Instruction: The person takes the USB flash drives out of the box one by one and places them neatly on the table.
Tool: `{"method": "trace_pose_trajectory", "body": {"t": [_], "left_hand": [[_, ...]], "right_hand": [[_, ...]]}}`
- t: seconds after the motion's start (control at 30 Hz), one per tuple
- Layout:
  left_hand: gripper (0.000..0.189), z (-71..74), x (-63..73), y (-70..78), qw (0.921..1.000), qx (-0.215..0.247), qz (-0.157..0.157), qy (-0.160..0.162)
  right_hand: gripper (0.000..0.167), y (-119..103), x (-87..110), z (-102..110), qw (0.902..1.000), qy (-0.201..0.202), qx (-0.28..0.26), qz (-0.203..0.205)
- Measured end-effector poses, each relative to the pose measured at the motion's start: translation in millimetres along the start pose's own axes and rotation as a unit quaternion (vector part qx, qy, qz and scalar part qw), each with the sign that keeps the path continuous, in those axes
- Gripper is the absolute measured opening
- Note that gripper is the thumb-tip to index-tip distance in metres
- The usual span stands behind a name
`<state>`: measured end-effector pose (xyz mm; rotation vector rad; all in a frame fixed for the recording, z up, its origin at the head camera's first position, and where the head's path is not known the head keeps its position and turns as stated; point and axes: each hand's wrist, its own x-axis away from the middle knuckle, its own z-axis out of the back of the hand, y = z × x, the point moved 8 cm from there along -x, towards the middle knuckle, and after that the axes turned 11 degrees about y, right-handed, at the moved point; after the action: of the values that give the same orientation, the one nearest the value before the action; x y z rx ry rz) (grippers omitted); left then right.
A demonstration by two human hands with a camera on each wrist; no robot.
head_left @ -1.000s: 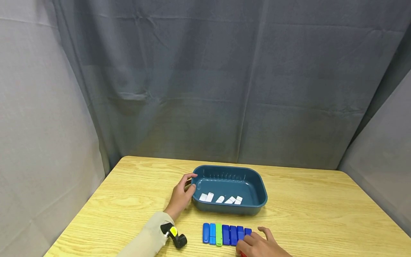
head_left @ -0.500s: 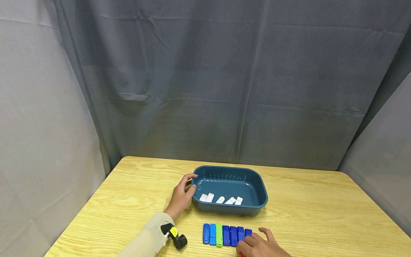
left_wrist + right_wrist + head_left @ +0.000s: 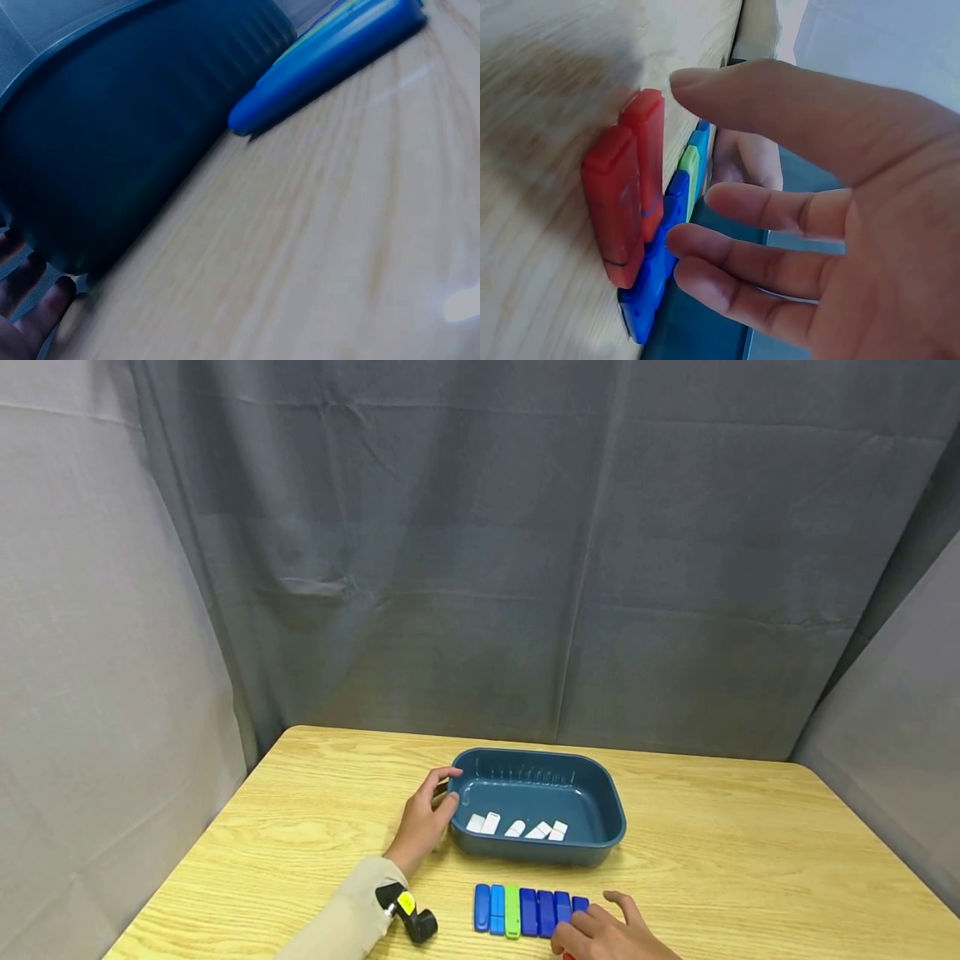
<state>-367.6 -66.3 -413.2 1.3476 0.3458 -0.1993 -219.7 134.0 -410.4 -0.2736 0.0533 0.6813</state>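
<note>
My left hand [image 3: 422, 818] is at the left end of a dark teal plastic tub [image 3: 528, 849], index finger and thumb touching its rim. In the left wrist view its fingertips [image 3: 54, 300] show beside the tub's lower corner. My right hand [image 3: 606, 935] hovers over the right end of a row of flat plastic sticks, like capped USB sticks. In the right wrist view its fingers are loosely bent and hold nothing. Two red sticks [image 3: 611, 202] lie just beside the fingertips. The row has lighter blue sticks [image 3: 482, 907], a lime-green stick [image 3: 512, 912] and several dark blue sticks [image 3: 528, 912].
Several small white pieces [image 3: 490, 822] lie along the tub's near side. A wooden table [image 3: 750, 852] extends beneath everything. Grey curtains [image 3: 450, 568] hang behind and at both sides. A black wrist camera [image 3: 420, 925] is strapped to the left sleeve [image 3: 348, 902].
</note>
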Motion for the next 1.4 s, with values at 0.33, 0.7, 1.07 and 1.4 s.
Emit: {"method": "trace_pose_trajectory", "body": {"t": [0.33, 0.7, 1.07, 1.4], "left_hand": [[0.035, 1.5, 0.9, 2.9, 1.0000, -0.001, -0.001, -0.001], [0.035, -0.9, 1.4, 4.5, 1.0000, -0.003, -0.004, -0.002], [0.032, -2.2, 1.2, 6.0, 0.9998, -0.009, -0.014, 0.009], [0.035, -9.0, -8.4, -23.3, 0.9999, -0.008, -0.008, 0.007]], "right_hand": [[0.041, 2.1, -9.0, 20.6, 0.9993, -0.010, 0.008, -0.035], [0.042, 3.8, -27.2, 57.6, 0.9966, 0.050, -0.005, -0.064], [0.033, 13.5, -45.8, 86.9, 0.9831, 0.171, 0.042, -0.049], [0.029, 44.3, -66.3, 88.5, 0.9711, 0.204, 0.026, -0.121]]}}
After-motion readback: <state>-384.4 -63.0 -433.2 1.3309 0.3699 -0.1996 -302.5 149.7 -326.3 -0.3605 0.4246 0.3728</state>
